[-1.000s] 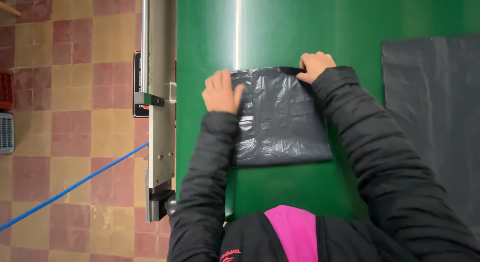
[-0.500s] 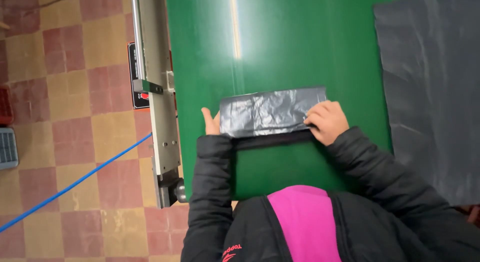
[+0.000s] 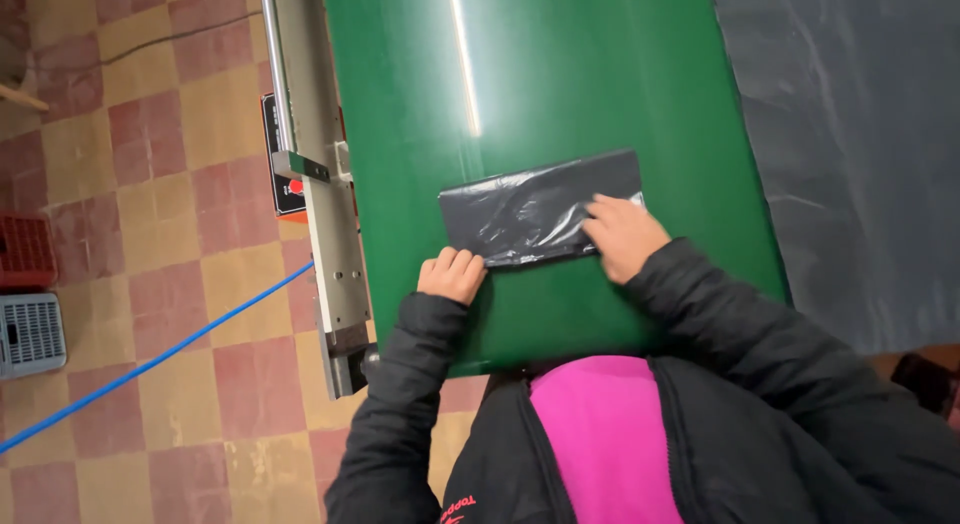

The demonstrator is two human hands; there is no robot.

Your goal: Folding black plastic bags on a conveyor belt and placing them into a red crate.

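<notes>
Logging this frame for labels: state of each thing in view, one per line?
Black bag: folded into a flat strip, lying on the green table.
Left hand: knuckles curled, at the bag's near left corner.
Right hand: flat, pressing on the bag's right end.
Grey sheet: spread flat, right of the table.
Red crate: on the floor, contents cannot tell.
Grey crate: on the floor beside it.

Both hands — folded black bag (image 3: 535,212)

Bare green table (image 3: 560,74) beyond; metal rail (image 3: 320,184) flanks left.
</notes>
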